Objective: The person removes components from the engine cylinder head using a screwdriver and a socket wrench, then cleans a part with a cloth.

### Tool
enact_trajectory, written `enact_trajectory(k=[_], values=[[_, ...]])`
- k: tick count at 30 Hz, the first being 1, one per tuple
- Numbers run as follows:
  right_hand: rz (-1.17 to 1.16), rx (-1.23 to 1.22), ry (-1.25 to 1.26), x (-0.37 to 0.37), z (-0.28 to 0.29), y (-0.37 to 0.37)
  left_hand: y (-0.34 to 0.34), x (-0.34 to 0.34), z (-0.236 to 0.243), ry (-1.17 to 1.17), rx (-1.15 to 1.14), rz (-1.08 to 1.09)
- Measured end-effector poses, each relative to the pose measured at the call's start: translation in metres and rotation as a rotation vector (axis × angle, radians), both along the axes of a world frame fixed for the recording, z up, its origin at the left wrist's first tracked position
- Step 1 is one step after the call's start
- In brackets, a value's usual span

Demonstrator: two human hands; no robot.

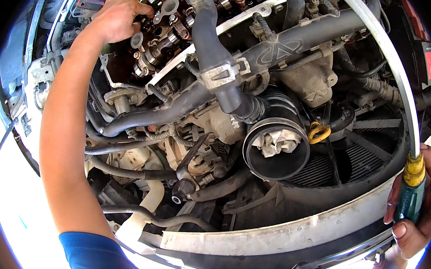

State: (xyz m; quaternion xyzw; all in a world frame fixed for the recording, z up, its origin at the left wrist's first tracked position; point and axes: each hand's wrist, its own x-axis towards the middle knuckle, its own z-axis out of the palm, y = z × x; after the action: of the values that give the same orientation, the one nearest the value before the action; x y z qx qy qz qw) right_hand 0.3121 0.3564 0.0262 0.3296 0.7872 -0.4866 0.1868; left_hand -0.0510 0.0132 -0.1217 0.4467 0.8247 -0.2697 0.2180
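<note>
My left hand [117, 20] reaches in from the lower left to the edge of the uncovered engine top. Its fingers are spread beside the oily camshafts and rocker parts [154, 50], and some fingertips run off the top of the view. It seems to grip nothing. My right hand [422, 219], at the far right, is wrapped round the green and yellow handle of a long screwdriver [410, 200]. The pale metal shaft [397, 67] rises from the handle and leaves the view at the top, so its tip is hidden.
A thick black hose [210, 34] crosses the engine's middle. Crumpled white material [276, 142] stuffs the open round intake duct [302, 158]. Right of it are a yellow ring handle [319, 133] and the radiator fan [364, 145]. The white front crossmember [269, 221] runs along the near side.
</note>
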Motion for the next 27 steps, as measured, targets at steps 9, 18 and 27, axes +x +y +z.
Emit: enact_trajectory(k=[9, 18, 27], values=[[0.109, -0.237, 0.17, 0.0, -0.013, 0.004, 0.007, 0.0, 0.007, -0.049, -0.18, 0.124], [0.719, -0.039, 0.184, -0.068, 0.005, -0.037, -0.008, 0.002, 0.015, -0.094, 0.029, 0.065], [0.81, -0.08, 0.214, -0.093, 0.005, -0.06, -0.013, -0.002, 0.0, -0.008, 0.061, 0.0]])
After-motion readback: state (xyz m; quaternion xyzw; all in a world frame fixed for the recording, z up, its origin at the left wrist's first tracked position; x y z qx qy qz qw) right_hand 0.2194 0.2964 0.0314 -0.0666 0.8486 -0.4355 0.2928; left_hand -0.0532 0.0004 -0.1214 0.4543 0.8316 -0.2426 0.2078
